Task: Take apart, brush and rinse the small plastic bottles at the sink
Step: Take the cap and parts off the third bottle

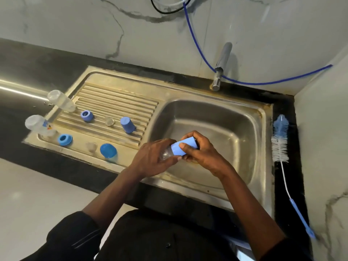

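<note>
I see both hands meeting above the near left part of the stainless-steel sink basin [235, 119], which is smooth, rounded at the corners and stained yellowish along its rim. The left hand [150, 157] is wrapped round the clear plastic body of a small bottle [166, 153]. The right hand [199, 153] curls over the bottle's pale blue cap [185, 147], a smooth matte cylinder with the thumb laid across it. The bottle lies roughly level between them. Fingers cover most of it, so I cannot make out its base or where the cap joins the body.

Left of the hands, the ribbed steel drainboard [116, 104] carries loose parts. Nearest is a tapered blue cup [128, 124] standing mouth-down. A deeper blue domed lid [108, 150] sits on the flat strip just left of the left hand. Further left are two blue screw rings [87, 115] [65, 139]. Two small clear teats [109, 121] [91, 146] are faint against the metal and hard to read. Farthest left stand two clear bottle bodies [61, 100] [35, 124], tilted leftward in my wide view; the nearer one has a small print on it.

Right of the right hand, a bottle brush [280, 140] lies on the black desk [56, 59]. It has a blue sponge tip, white bristles, a thin white stem and a blue handle. Beyond the hands a chrome tap [221, 63] is blurred, and a blue hose [197, 46] loops across the marbled wall.
</note>
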